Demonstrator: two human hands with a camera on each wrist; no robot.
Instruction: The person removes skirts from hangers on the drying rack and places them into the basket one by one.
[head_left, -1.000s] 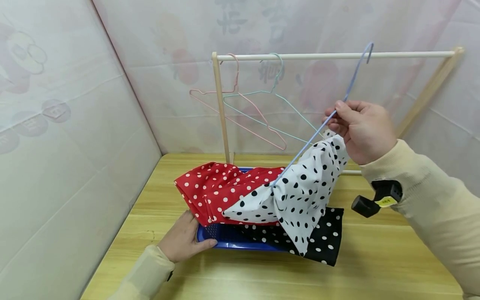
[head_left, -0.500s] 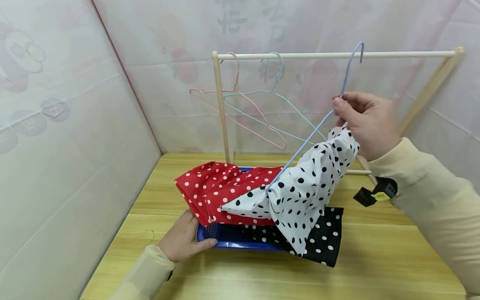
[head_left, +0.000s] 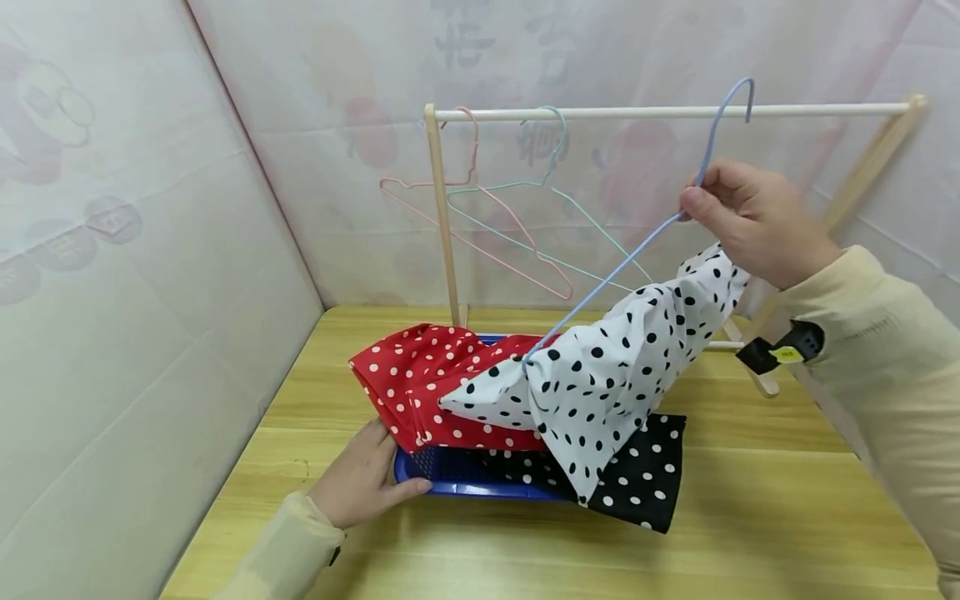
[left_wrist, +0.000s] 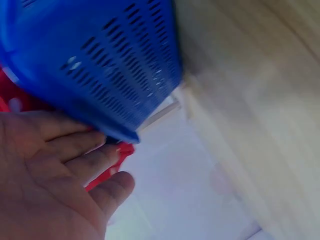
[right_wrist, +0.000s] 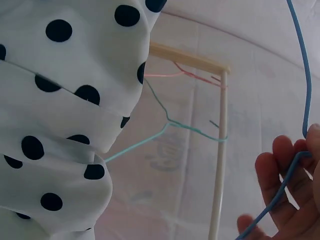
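In the head view my right hand (head_left: 761, 218) pinches a light blue wire hanger (head_left: 626, 262) just below its hook, thumb against the fingers. The hook rises in front of the rack's rail. From the hanger droops a white cloth garment with black dots (head_left: 622, 367), its lower part lying over a red dotted garment (head_left: 442, 375). Beneath is a black dotted garment (head_left: 652, 479), spilling over the right side of a blue plastic basket (head_left: 487, 490). My left hand (head_left: 360, 475) rests at the basket's left end, thumb along the front rim; in the left wrist view its extended fingers touch under the basket rim (left_wrist: 55, 107).
Behind the basket stands a rack with wooden legs and a white rail (head_left: 637, 112). On the rail's left part hang a pink hanger (head_left: 475, 143) and a mint green hanger (head_left: 555, 152). A wooden table (head_left: 300, 400) lies below, with pale printed curtains behind and at left.
My right hand has moved up and to the right, drawing the blue hanger and the upper part of the white garment with it. The left hand stays at the basket.
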